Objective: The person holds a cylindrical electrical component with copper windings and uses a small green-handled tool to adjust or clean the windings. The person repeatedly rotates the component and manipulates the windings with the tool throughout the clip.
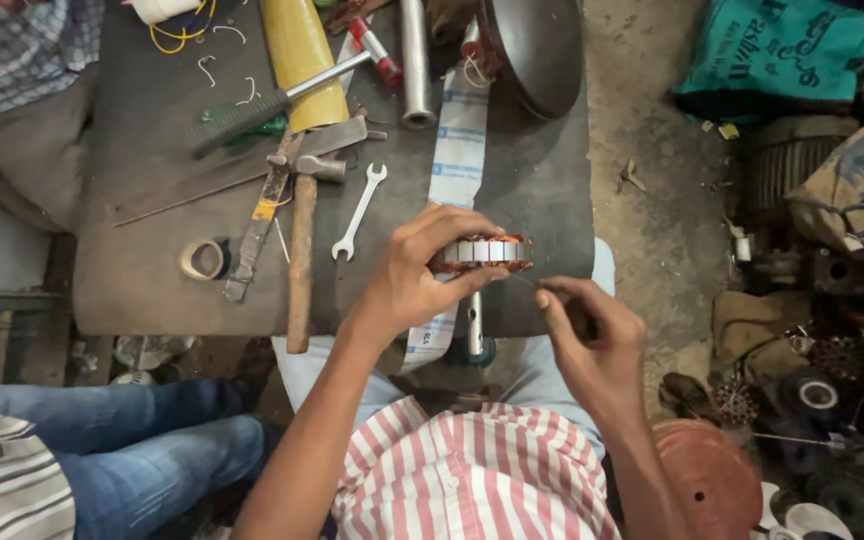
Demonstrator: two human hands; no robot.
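Dusty workshop floor, dark worktable [152,270]; left hand [412,275] clasps wound stator [485,251], right hand [592,335] pinches thin wire.

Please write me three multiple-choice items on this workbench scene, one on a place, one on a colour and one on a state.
1. Where does the open-ended spanner lie?
A. on the dark board, right of the wooden-handled hammer
B. on the dirt floor
C. in the right hand

2. What colour are the stripes of the shirt at the bottom of the view?
A. blue and yellow
B. red and white
C. black and green

3. How is the ring-shaped wound core held?
A. it lies loose on the board
B. it hangs from a wire
C. the left hand grips it above the board's near edge

Answers: 1 A, the spanner rests on the board beside the hammer. 2 B, the cloth shows red and white stripes. 3 C, the left hand's fingers wrap the core while the right hand pinches something thin beside it.
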